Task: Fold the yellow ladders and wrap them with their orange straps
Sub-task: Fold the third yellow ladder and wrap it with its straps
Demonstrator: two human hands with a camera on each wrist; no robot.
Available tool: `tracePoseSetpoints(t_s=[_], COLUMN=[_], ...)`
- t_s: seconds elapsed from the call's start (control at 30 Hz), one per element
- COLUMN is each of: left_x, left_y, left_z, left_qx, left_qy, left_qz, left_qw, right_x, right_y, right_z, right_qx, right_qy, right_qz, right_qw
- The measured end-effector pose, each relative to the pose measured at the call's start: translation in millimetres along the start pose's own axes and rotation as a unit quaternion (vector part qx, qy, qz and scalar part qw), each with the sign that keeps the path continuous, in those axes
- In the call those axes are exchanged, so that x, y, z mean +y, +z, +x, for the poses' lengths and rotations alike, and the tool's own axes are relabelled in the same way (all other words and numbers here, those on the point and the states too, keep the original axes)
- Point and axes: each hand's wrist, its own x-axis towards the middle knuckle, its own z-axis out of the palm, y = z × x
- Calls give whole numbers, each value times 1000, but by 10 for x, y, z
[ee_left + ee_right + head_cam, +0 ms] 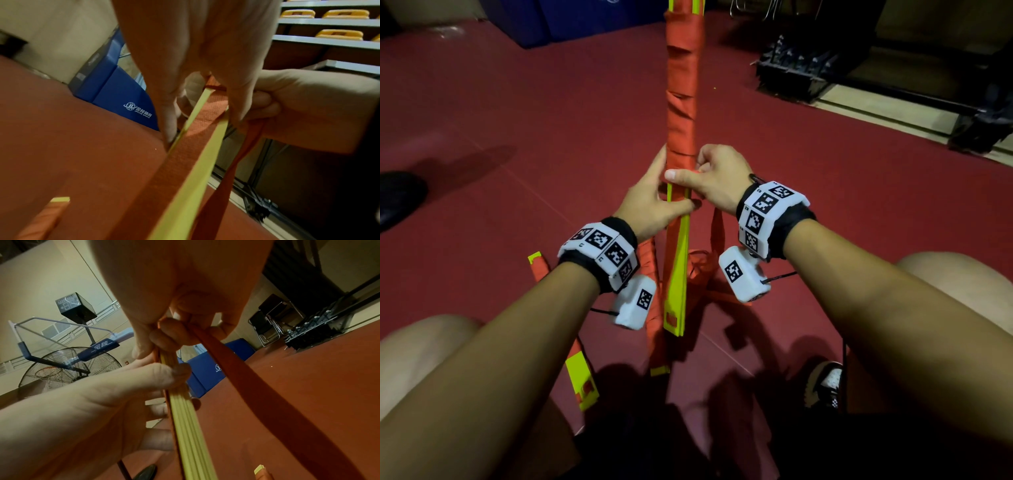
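Note:
A folded bundle of yellow ladder slats [677,260] points away from me, its far half wound in orange strap [683,102]. My left hand [654,198] grips the bundle just below the wrapped part, thumb across the slats. My right hand [714,178] holds the bundle at the wrap's near edge and pinches the loose strap [257,386], which trails down to the floor [717,233]. The left wrist view shows my fingers [170,123] along the yellow slat edges [197,170]. The stacked slats [187,426] run through both hands in the right wrist view.
Loose strap loops and other yellow-ended ladder pieces [582,377] lie on the red floor [517,102] between my knees. Blue padding [585,17] stands far ahead, a dark equipment rack [801,72] at right. A dark shoe [397,198] sits at left.

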Motion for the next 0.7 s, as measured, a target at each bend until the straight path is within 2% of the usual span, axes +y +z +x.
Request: tracePoseSetpoints(t_s=[0.2,0.33,0.47,0.57,0.7], left_x=[-11,29,30,27,82], left_y=[-78,-102,-79,-83,-64], left_z=[39,49,43,24,-20], left_qx=[49,95,70,55,23], left_qy=[-1,-31,-50,-62,-44], left_qz=[19,-26,-35,-34,-27], left_qw=[999,995,996,996,998], right_x=[29,21,34,47,54], right_y=[31,1,2,47,82], right_z=[58,67,48,48,42], right_qx=[-24,-49,-64,-50,-42], right_qy=[20,23,17,7,2], right_qz=[65,97,113,115,94], right_qw=[997,994,991,992,995])
